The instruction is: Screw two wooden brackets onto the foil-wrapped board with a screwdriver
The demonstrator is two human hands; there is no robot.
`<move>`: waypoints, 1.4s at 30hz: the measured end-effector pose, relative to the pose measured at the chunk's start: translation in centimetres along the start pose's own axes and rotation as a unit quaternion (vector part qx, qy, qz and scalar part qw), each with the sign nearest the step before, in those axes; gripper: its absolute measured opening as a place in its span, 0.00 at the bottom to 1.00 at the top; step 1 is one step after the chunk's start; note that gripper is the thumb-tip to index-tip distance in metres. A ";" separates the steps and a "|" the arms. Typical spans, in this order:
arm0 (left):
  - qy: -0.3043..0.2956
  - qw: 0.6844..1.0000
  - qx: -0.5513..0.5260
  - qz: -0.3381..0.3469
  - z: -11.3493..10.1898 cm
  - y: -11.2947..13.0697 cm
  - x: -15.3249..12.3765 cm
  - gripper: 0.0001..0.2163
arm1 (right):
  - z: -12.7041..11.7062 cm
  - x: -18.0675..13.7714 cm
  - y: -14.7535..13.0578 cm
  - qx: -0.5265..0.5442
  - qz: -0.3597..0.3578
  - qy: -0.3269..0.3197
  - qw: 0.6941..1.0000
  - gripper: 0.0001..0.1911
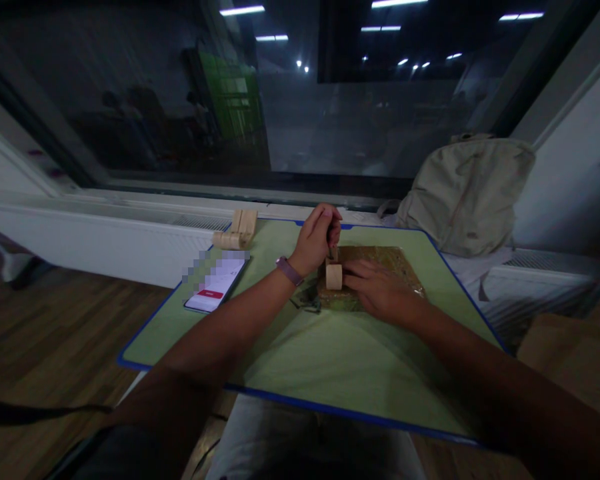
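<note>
Currently, the left hand (319, 233) is curled into a fist around a dark tool (332, 252), whose narrow lower part shows beneath the fingers; its type cannot be determined. Directly below that fist, on the side nearer the person, stands a pale wooden block (334, 277). The right hand (375, 285) lies low just to the right of the block, fingers extended and reaching its side; whether they grip or merely press cannot be told.

Under the right hand and beside the block lies a brown board (387, 257) with a shiny surface, its far edge running out past the fingers. A small dark item (311, 301), too blurred to name, lies near the block, on the left hand's side.

Regarding margins: the left hand is close to the far edge of the green tabletop (300, 353), which is bordered in blue. Between the right hand and the near edge, a wide stretch of green surface gives room toward the person. The right forearm (460, 347) crosses the right-hand border. Well left of the left hand, a phone (215, 293) lies near the left border; beyond it, at the far corner, is a second wooden piece (244, 227). A backpack (467, 193) rests beyond the right hand, outside the tabletop.
</note>
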State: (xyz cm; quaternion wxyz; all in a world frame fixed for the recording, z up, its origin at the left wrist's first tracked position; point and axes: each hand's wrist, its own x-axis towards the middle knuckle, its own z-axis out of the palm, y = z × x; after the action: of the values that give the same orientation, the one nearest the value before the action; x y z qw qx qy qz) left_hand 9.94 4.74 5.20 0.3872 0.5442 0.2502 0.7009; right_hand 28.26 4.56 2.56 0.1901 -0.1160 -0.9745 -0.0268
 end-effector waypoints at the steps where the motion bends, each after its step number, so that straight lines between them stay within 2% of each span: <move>1: 0.000 1.000 0.003 0.000 0.0 0.0 0.0 0.14 | 0.0 0.0 0.0 0.000 0.001 -0.002 1.000 0.21; 6: 0.012 1.000 0.007 0.003 0.0 0.0 0.0 0.12 | -0.1 0.0 0.0 0.004 0.002 -0.004 1.000 0.21; 12: 0.071 0.997 0.030 -0.008 0.2 -0.2 -0.2 0.11 | -0.2 -0.1 -0.1 0.003 0.003 -0.005 1.000 0.22; 21: 0.064 0.992 0.105 0.015 0.6 0.4 -0.3 0.11 | -0.1 0.0 -0.1 -0.001 0.010 -0.010 1.000 0.20; 25: 0.066 0.992 0.097 0.039 0.7 0.2 -0.3 0.10 | -0.2 0.0 -0.2 -0.011 0.011 -0.014 1.000 0.19; 33: 0.068 0.997 0.040 0.005 1.5 0.8 -0.6 0.08 | -0.3 0.0 -0.2 -0.011 0.015 -0.021 1.000 0.18; 42: 0.088 0.992 0.084 0.025 1.4 0.4 -0.7 0.11 | -0.4 0.0 -0.3 -0.010 0.014 -0.020 1.000 0.17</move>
State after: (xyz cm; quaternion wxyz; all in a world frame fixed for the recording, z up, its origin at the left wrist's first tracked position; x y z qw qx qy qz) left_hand 11.20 3.79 5.50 0.2992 0.5174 0.3279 0.7316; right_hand 28.29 4.23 2.91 0.1699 -0.1324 -0.9760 -0.0312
